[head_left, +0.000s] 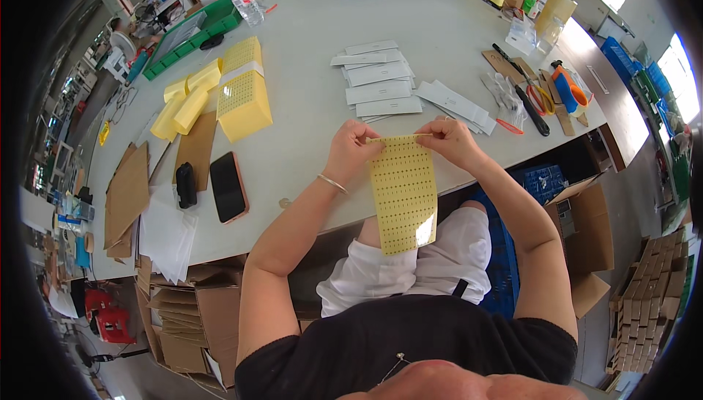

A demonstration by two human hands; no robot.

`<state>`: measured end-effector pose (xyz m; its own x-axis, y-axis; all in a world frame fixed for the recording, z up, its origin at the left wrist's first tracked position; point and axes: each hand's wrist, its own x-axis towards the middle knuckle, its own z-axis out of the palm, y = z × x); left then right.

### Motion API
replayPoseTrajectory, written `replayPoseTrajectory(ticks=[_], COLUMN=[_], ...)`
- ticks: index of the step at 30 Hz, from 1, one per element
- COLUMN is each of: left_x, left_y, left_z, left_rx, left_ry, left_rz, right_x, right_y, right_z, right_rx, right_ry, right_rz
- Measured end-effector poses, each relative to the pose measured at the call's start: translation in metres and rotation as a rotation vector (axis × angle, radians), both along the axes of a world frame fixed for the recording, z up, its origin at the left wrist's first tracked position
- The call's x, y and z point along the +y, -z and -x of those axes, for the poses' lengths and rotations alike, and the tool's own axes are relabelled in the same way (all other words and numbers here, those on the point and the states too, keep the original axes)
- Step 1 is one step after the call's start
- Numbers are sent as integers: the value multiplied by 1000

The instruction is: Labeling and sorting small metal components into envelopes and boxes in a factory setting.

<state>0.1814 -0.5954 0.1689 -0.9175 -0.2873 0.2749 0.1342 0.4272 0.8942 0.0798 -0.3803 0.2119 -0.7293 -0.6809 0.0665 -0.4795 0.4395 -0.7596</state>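
A yellow sheet (402, 195) dotted with small dark marks hung over the near edge of the tabletop (307, 136), above the person's lap. The left hand (353, 145) pinched its top left corner and the right hand (452, 140) pinched its top right corner. Just beyond lay white cards (381, 81). Farther left sat a phone (228, 187) and a stack of yellow sheets (242, 90).

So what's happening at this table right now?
A seated person holds a yellow perforated sheet by its top edge, left hand and right hand pinching a corner each, so it hangs over the table edge. White slips lie fanned out just beyond; a yellow stack and a phone sit to the left.
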Motion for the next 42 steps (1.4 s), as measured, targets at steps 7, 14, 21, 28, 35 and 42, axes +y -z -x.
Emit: replayPoseTrajectory(ticks=[7, 14, 21, 28, 35, 42], left_x=[-5, 18, 7, -4, -2, 3], left_y=[-2, -12, -11, -4, -4, -6], left_z=[0, -9, -6, 4, 3, 0], left_rx=[-209, 184, 35, 19, -29, 14], left_ry=[55, 236, 70, 28, 69, 63], left_rz=[65, 681, 587, 483, 510, 521], right_x=[-10, -25, -21, -16, -38, -26], right_y=[10, 16, 18, 34, 38, 40], right_z=[-1, -14, 27, 70, 62, 29], right_rx=[-119, -67, 224, 455, 521, 493], right_ry=[-55, -173, -4, 123, 60, 32], right_rz=[90, -8, 46, -33, -168, -143])
